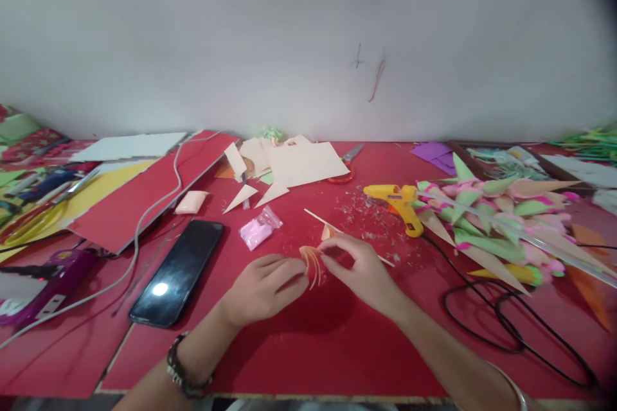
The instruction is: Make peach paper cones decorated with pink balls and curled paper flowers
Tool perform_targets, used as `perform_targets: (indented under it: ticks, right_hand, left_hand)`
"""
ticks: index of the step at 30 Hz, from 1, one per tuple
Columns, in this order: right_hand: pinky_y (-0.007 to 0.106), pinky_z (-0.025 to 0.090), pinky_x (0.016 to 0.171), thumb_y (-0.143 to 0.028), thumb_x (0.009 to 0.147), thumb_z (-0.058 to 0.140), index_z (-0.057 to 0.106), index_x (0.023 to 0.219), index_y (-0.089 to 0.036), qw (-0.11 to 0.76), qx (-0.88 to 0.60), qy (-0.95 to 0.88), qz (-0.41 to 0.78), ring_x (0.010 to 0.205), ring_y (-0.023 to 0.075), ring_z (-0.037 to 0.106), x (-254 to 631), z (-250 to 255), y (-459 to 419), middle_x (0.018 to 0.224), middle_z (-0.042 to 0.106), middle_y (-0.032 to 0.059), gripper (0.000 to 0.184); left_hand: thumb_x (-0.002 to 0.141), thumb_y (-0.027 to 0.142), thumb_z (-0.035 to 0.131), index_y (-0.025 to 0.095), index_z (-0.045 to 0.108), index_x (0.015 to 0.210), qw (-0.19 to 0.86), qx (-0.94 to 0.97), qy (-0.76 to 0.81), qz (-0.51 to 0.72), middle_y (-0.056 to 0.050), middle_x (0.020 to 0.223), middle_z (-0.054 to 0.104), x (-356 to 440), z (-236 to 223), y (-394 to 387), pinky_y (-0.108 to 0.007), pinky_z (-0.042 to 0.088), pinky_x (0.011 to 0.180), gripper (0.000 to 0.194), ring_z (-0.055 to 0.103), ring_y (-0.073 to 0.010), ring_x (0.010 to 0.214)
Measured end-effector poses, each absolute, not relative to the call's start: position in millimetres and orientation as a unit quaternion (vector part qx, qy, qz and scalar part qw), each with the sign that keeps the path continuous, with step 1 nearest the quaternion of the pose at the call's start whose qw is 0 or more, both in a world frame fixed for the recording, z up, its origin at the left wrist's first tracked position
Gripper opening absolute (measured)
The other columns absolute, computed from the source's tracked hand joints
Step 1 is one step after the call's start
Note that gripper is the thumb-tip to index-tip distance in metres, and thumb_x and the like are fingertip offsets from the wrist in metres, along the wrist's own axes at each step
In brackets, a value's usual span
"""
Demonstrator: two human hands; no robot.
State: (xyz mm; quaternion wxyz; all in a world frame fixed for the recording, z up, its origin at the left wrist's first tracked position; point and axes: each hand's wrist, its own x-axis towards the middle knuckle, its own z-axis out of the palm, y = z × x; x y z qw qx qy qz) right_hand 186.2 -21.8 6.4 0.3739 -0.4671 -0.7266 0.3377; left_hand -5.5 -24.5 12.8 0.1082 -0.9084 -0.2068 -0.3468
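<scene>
1. At the near middle of the red table (pixel 308 359), between both hands, an orange strip piece (pixel 311 260) is held above the surface; several thin curved strips fan from it.
2. Left hand (pixel 270 286): fingers curled, thumb side toward the piece, pinching its left side. Beaded bracelet (pixel 183 366) at the wrist.
3. Right hand (pixel 359 266): thumb and forefinger bent toward each other at the piece's right edge; cannot tell whether they grip it.
4. Just beyond the right hand: thin stick (pixel 315 216), lying slantwise and partly hidden by the hand; small pale-orange scrap (pixel 328 232) beside it.
5. Right side: yellow glue gun (pixel 395 199) on its side, black cord (pixel 450 263) looped nearer; pile of pink and green paper shapes (pixel 491 218) next to it.
6. Left side: black phone (pixel 176 273), flat, light reflected on its screen. Small bag with pink-lilac contents (pixel 260 229) and cream packet (pixel 191 202) farther off.
7. Far side: cream sheets (pixel 308 164), overlapping; scissors (pixel 351 157) at their right edge, red handles partly covered.
</scene>
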Motion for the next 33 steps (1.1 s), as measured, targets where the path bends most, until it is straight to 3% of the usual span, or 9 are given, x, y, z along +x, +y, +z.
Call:
perform_targets:
  ticks: [7,11,16,22,28,33]
  right_hand:
    - [0.025,0.042,0.065,-0.014,0.074,0.053,0.056,0.07,-0.019,0.388,-0.494,-0.737,0.249,0.07,0.0143,0.055,195,12,-19,0.073,0.06,0.001,0.008]
    - [0.025,0.043,0.064,-0.018,0.074,0.054,0.057,0.074,-0.019,0.428,-0.543,-0.682,0.238,0.069,0.0144,0.057,208,21,-12,0.073,0.062,0.0014,0.003]
    - [0.025,0.044,0.06,-0.024,0.07,0.056,0.058,0.072,-0.018,0.428,-0.56,-0.657,0.265,0.066,0.0152,0.058,227,26,-2,0.071,0.064,0.0023,0.006]
    - [0.026,0.044,0.06,-0.029,0.071,0.056,0.057,0.072,-0.018,0.428,-0.57,-0.638,0.292,0.066,0.015,0.057,237,12,1,0.071,0.061,0.0025,0.011]
    - [0.024,0.04,0.058,-0.031,0.073,0.055,0.05,0.063,-0.018,0.428,-0.567,-0.649,0.274,0.061,0.0129,0.05,241,5,-2,0.065,0.053,-0.0004,0.016]
    - [0.024,0.04,0.057,-0.028,0.073,0.053,0.051,0.064,-0.018,0.38,-0.571,-0.648,0.331,0.06,0.0126,0.051,236,3,-7,0.063,0.055,-0.0008,0.014]
  left_hand:
    - [0.081,0.012,0.046,0.015,0.052,0.09,0.123,-0.913,-0.185,-0.343,-0.004,0.08,0.063,-9,3,-23,-0.024,0.049,0.064,0.011,0.059,-0.0126,0.072]
    - [0.079,0.02,0.052,0.017,0.049,0.085,0.024,-0.873,-0.339,-0.351,-0.002,0.075,0.06,-5,-3,-20,-0.022,0.047,0.06,0.007,0.058,-0.0114,0.068]
    - [0.076,0.035,0.054,0.02,0.052,0.095,-0.098,-0.854,-0.472,-0.196,-0.003,0.092,0.058,12,2,-14,-0.023,0.047,0.062,0.024,0.059,-0.0146,0.077]
    - [0.079,0.027,0.05,0.02,0.057,0.092,-0.171,-0.84,-0.471,-0.207,-0.002,0.091,0.055,31,0,5,-0.024,0.045,0.069,0.016,0.057,-0.0129,0.076]
    - [0.076,0.016,0.05,0.019,0.06,0.079,-0.233,-0.829,-0.446,-0.244,-0.001,0.082,0.054,32,-11,20,-0.021,0.041,0.06,0.011,0.052,-0.0102,0.064]
    - [0.074,0.018,0.054,0.018,0.06,0.077,-0.278,-0.832,-0.418,-0.236,-0.002,0.085,0.052,9,-1,26,-0.024,0.041,0.071,0.007,0.052,-0.0127,0.077]
